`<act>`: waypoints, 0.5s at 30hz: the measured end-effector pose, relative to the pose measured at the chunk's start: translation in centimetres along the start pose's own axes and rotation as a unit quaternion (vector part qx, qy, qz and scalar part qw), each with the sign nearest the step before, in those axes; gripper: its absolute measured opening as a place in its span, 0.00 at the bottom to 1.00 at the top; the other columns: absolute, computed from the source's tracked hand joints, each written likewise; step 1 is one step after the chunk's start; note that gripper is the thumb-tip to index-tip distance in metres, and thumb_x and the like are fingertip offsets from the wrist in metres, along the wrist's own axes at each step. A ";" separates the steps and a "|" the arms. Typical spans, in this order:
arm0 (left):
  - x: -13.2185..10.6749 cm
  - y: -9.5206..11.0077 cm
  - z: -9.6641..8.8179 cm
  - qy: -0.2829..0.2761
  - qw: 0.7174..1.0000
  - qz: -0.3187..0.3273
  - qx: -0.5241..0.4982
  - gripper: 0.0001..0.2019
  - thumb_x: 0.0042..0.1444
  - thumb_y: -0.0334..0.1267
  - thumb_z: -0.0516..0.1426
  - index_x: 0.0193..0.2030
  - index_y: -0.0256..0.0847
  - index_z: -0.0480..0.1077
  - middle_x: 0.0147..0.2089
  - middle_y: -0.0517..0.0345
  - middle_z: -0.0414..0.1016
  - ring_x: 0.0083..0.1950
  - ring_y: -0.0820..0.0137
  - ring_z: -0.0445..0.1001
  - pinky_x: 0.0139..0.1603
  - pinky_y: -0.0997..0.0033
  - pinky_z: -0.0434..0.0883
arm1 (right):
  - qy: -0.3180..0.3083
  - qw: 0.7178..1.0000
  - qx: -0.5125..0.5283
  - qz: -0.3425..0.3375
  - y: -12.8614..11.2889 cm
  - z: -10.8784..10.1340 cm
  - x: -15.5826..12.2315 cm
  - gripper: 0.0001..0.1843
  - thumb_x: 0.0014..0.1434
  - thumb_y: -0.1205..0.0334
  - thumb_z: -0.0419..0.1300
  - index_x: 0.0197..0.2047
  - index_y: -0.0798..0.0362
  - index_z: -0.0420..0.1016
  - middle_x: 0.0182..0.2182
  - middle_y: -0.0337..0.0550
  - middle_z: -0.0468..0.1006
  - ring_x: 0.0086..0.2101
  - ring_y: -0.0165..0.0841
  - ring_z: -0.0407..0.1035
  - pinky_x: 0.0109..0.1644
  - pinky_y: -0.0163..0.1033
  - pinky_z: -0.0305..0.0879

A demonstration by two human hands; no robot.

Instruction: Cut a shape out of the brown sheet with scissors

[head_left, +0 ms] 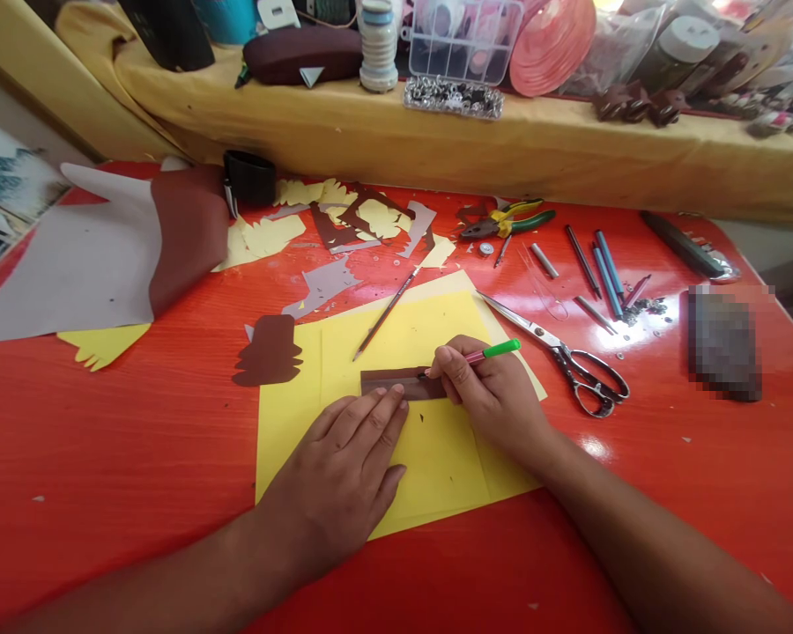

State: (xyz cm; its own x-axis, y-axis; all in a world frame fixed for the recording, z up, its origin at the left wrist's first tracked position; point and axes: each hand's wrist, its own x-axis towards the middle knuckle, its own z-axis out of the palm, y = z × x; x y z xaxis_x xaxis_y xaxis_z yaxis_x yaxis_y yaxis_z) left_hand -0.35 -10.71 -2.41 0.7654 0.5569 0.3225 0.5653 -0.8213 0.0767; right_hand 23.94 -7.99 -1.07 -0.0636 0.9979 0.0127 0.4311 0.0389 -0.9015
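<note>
My left hand [344, 458] lies flat, its fingertips pressing on a dark brown strip [387, 379]. Under the strip is a yellow sheet [429, 458]. A felt-tip pen [500, 349] with a bright green end is pinched in my right hand [479, 379], its tip at the strip's right part. My right fingers cover the strip's right end. Beyond the strip a pencil [386, 313] rests slantwise on the sheet. To the left, a brown cutout with a jagged edge [270, 350] overlaps the sheet's edge.
Right of the sheet lie metal scissors [561, 349]. Behind them are pliers [502, 220] and several pens [608, 273]. Paper scraps [376, 216] spread along the back. A curled grey-brown sheet [85, 264] stands at left. A cloth-covered ledge [344, 136] borders the red table [106, 458].
</note>
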 end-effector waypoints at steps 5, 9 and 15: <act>-0.1 0.0 0.0 -0.006 1.000 -0.001 0.000 0.23 0.77 0.39 0.55 0.71 0.26 0.76 0.72 0.39 0.80 0.68 0.50 0.76 0.69 0.50 0.70 | 0.004 1.000 -0.002 0.000 0.1 0.0 0.1 0.24 0.81 0.48 0.55 0.33 0.48 0.78 0.20 0.32 0.67 0.22 0.32 0.63 0.32 0.41 0.60; -0.1 0.0 0.0 -0.008 1.000 0.000 -0.001 0.23 0.78 0.39 0.55 0.71 0.26 0.76 0.72 0.38 0.80 0.68 0.50 0.76 0.68 0.50 0.70 | 0.010 1.000 -0.011 0.000 0.1 0.0 0.1 0.25 0.81 0.47 0.56 0.33 0.48 0.78 0.20 0.33 0.68 0.23 0.33 0.64 0.31 0.41 0.61; -0.1 0.0 0.0 -0.007 1.000 -0.001 0.003 0.23 0.78 0.39 0.54 0.71 0.27 0.76 0.72 0.39 0.80 0.68 0.50 0.76 0.68 0.50 0.70 | 0.042 0.999 0.018 0.000 0.3 0.4 -0.4 0.27 0.81 0.44 0.56 0.32 0.48 0.78 0.20 0.34 0.69 0.22 0.32 0.64 0.30 0.40 0.62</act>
State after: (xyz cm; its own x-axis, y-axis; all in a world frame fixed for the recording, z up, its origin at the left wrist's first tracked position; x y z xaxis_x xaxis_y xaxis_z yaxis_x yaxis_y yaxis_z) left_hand -0.39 -10.75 -2.42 0.7686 0.5599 0.3096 0.5685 -0.8196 0.0708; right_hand 23.77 -8.41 -1.49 0.0121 0.9988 0.0479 0.3982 0.0391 -0.9165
